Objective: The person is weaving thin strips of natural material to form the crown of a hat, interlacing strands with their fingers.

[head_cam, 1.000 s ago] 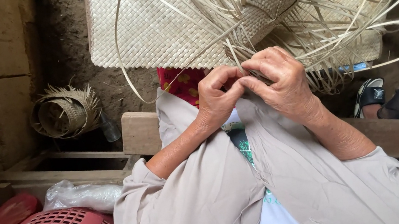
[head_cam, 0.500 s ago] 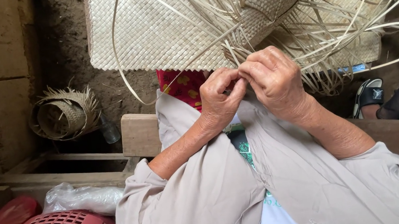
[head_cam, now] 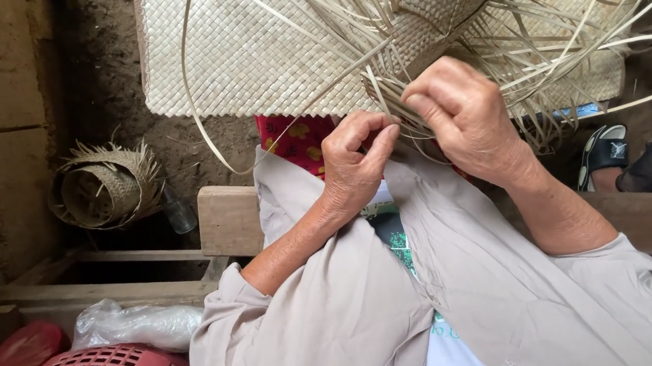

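Both forearms rose from loose pale sleeves, bent at the elbows and angled inward so that the hands met close together in front of the chest. The left hand [head_cam: 358,159] was curled into a loose fist, knuckles up, its thumb and forefinger pinched together at the tips. The right hand [head_cam: 462,119] sat just beside it and slightly higher, back turned to the camera, fingers folded down and wrist bent forward.

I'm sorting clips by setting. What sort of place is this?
Likely a rustic home weaving spot: both hands, left hand and right hand, work a woven mat above an earthen floor, beside a half-made basket.
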